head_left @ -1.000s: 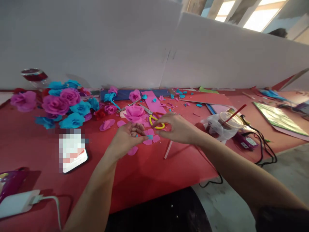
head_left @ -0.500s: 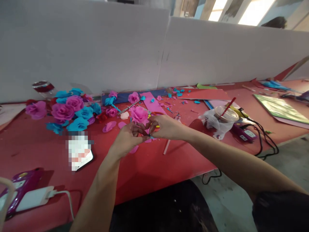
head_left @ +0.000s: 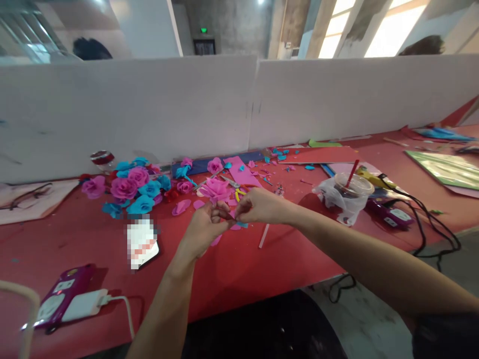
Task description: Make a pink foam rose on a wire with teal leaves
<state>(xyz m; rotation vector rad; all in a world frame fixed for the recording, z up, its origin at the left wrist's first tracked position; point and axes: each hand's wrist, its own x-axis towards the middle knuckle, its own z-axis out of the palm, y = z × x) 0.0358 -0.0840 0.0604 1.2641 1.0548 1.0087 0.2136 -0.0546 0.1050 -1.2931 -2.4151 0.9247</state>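
My left hand [head_left: 207, 224] is closed, its thumb and curled fingers pinching near the fingertips of my right hand [head_left: 258, 207]. A small piece of pink paper [head_left: 232, 214] shows between the two pinches, mostly covered by fingers. Just beyond my left fingers is a large pink paper flower [head_left: 216, 189]; whether they touch it I cannot tell. Scissors with yellow and orange handles [head_left: 238, 193] lie behind my right fingers. Loose pink petals [head_left: 181, 207] and a blue scrap [head_left: 242, 225] are scattered around my hands on the red table [head_left: 224, 279].
Left of my hands are a bunch of pink and blue paper flowers [head_left: 125, 188], a phone [head_left: 144, 249] and a purple power strip [head_left: 71, 289]. To the right stand a bagged cup [head_left: 352, 192] with a straw and a yellow glue gun [head_left: 374, 177] with black cables. A white partition [head_left: 149, 109] runs behind.
My head view has tilted up and shifted left, so the table contents sit lower and further right. My hands stay together, with slightly altered finger positions.
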